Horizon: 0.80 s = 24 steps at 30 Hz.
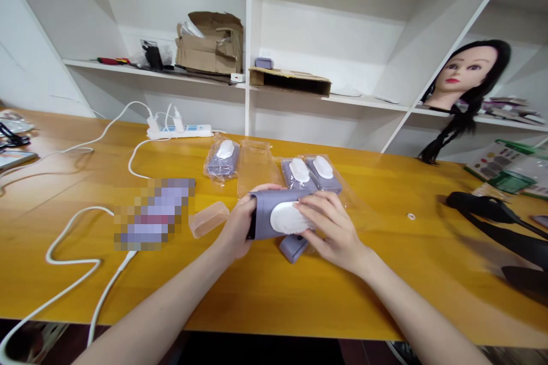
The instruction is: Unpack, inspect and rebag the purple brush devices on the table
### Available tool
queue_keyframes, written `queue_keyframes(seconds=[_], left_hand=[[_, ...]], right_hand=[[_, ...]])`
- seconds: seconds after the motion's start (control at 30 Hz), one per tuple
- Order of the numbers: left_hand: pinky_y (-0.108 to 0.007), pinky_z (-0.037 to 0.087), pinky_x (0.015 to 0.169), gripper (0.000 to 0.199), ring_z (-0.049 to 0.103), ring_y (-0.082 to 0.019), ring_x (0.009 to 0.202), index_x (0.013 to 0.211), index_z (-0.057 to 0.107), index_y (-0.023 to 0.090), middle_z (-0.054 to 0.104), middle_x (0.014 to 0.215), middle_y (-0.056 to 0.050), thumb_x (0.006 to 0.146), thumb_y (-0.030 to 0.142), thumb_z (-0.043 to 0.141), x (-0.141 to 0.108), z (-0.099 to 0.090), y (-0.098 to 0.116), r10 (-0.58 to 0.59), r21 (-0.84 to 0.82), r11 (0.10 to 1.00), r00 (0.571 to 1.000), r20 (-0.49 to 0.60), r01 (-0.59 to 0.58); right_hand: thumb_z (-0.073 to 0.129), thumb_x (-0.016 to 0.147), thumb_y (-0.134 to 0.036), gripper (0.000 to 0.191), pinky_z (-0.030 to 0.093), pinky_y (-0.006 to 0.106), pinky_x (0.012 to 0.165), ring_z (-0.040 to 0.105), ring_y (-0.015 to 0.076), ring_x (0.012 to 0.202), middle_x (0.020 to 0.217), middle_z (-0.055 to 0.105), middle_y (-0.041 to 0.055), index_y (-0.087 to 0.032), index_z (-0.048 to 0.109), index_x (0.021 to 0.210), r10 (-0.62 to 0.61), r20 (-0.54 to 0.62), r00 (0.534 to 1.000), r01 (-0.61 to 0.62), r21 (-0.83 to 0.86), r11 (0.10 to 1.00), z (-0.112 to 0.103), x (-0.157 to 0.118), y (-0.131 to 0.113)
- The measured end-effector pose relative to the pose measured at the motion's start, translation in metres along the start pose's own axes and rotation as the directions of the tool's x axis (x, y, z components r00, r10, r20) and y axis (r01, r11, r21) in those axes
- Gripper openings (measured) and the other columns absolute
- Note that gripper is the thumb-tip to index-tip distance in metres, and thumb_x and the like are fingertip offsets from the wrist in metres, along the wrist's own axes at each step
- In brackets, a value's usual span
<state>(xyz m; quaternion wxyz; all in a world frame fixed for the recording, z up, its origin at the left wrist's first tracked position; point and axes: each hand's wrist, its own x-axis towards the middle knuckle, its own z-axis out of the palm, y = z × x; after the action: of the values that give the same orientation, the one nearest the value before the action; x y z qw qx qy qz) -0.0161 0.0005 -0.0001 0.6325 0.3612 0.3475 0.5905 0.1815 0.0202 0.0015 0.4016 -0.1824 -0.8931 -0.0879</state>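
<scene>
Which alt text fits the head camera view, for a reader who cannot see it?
The left hand and right hand hold a lilac rectangular device with a white oval pad over a wooden table. Similar devices in clear plastic bags lie beyond them, near a white power strip; a mannequin head sits on a white shelf.

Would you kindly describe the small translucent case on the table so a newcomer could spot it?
On the yellow wooden table, find the person's left hand, gripping a lavender device. Just left of it lies a small peach-tinted translucent case, the only see-through piece that isn't a limp bag.
</scene>
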Motion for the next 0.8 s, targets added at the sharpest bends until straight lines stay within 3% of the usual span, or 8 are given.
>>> queue_keyframes(seconds=[0.3, 0.37, 0.43, 0.53, 0.6, 0.63, 0.7, 0.8], left_hand=[[-0.025, 0.051, 0.071, 0.031, 0.064, -0.019, 0.086, 0.100, 0.065, 0.019, 0.070, 0.099, -0.003, 0.071, 0.022, 0.056, -0.001, 0.000, -0.003, 0.028, -0.064, 0.998, 0.998, 0.063, -0.024], [-0.024, 0.051, 0.069, 0.032, 0.064, -0.018, 0.087, 0.102, 0.065, 0.020, 0.070, 0.100, -0.003, 0.071, 0.020, 0.057, -0.002, 0.000, -0.002, 0.008, -0.069, 0.998, 0.999, 0.052, -0.004], [-0.022, 0.051, 0.064, 0.033, 0.065, -0.018, 0.083, 0.104, 0.065, 0.020, 0.070, 0.098, -0.003, 0.072, 0.019, 0.056, -0.002, 0.000, -0.001, -0.030, -0.072, 0.997, 0.999, 0.019, 0.032], [-0.021, 0.050, 0.059, 0.031, 0.066, -0.017, 0.078, 0.104, 0.065, 0.019, 0.071, 0.091, -0.003, 0.077, 0.018, 0.050, 0.002, -0.001, 0.004, -0.068, -0.154, 0.987, 0.991, -0.118, 0.050], [-0.022, 0.051, 0.063, 0.031, 0.067, -0.016, 0.082, 0.103, 0.065, 0.019, 0.072, 0.089, -0.003, 0.080, 0.016, 0.045, 0.008, -0.005, 0.009, -0.013, -0.241, 0.969, 0.957, -0.291, -0.060], [-0.023, 0.052, 0.066, 0.031, 0.067, -0.016, 0.084, 0.102, 0.065, 0.019, 0.072, 0.088, -0.003, 0.080, 0.015, 0.043, 0.012, -0.008, 0.012, 0.026, -0.265, 0.954, 0.921, -0.388, -0.138], [-0.025, 0.052, 0.070, 0.030, 0.066, -0.016, 0.087, 0.102, 0.064, 0.020, 0.071, 0.089, -0.002, 0.080, 0.014, 0.043, 0.020, -0.015, 0.016, 0.080, -0.252, 0.932, 0.828, -0.555, -0.259], [-0.027, 0.052, 0.073, 0.028, 0.066, -0.016, 0.089, 0.103, 0.062, 0.023, 0.071, 0.092, -0.002, 0.080, 0.016, 0.047, 0.030, -0.028, 0.019, 0.100, -0.223, 0.928, 0.777, -0.622, -0.298]], right_hand=[[0.061, 0.077, -0.006, 0.047, 0.051, 0.048, 0.078, 0.055, 0.0276, 0.099, 0.102, 0.066, 0.0090, -0.025, 0.058, 0.119, -0.011, -0.187, 0.982, 0.027, 0.083, 0.996, -0.001, 0.007, -0.011], [0.061, 0.076, -0.005, 0.044, 0.050, 0.047, 0.080, 0.056, 0.0263, 0.098, 0.101, 0.065, 0.0086, -0.025, 0.061, 0.115, 0.077, -0.225, 0.971, -0.042, 0.159, 0.986, -0.002, 0.008, -0.013], [0.062, 0.076, -0.007, 0.038, 0.049, 0.044, 0.081, 0.058, 0.0236, 0.095, 0.101, 0.064, 0.0069, -0.027, 0.064, 0.109, 0.241, -0.277, 0.930, -0.170, 0.258, 0.951, -0.003, 0.008, -0.012], [0.064, 0.077, -0.013, 0.028, 0.048, 0.039, 0.082, 0.058, 0.0214, 0.098, 0.104, 0.062, 0.0049, -0.028, 0.067, 0.101, 0.513, -0.343, 0.787, -0.351, 0.435, 0.829, -0.006, 0.008, -0.005], [0.065, 0.078, -0.019, 0.023, 0.047, 0.038, 0.082, 0.057, 0.0216, 0.101, 0.106, 0.061, 0.0047, -0.027, 0.067, 0.099, 0.632, -0.317, 0.707, -0.425, 0.523, 0.739, -0.008, 0.008, 0.002], [0.065, 0.078, -0.021, 0.021, 0.047, 0.037, 0.082, 0.057, 0.0216, 0.101, 0.106, 0.061, 0.0048, -0.026, 0.067, 0.098, 0.666, -0.277, 0.693, -0.463, 0.538, 0.704, -0.008, 0.007, 0.006], [0.065, 0.077, -0.025, 0.017, 0.047, 0.036, 0.079, 0.058, 0.0212, 0.096, 0.101, 0.063, 0.0048, -0.024, 0.067, 0.094, 0.687, -0.150, 0.711, -0.544, 0.501, 0.673, -0.006, 0.007, 0.012], [0.065, 0.076, -0.026, 0.015, 0.046, 0.035, 0.077, 0.060, 0.0208, 0.087, 0.093, 0.065, 0.0049, -0.020, 0.068, 0.089, 0.653, 0.024, 0.757, -0.623, 0.325, 0.711, 0.001, 0.007, 0.016]])
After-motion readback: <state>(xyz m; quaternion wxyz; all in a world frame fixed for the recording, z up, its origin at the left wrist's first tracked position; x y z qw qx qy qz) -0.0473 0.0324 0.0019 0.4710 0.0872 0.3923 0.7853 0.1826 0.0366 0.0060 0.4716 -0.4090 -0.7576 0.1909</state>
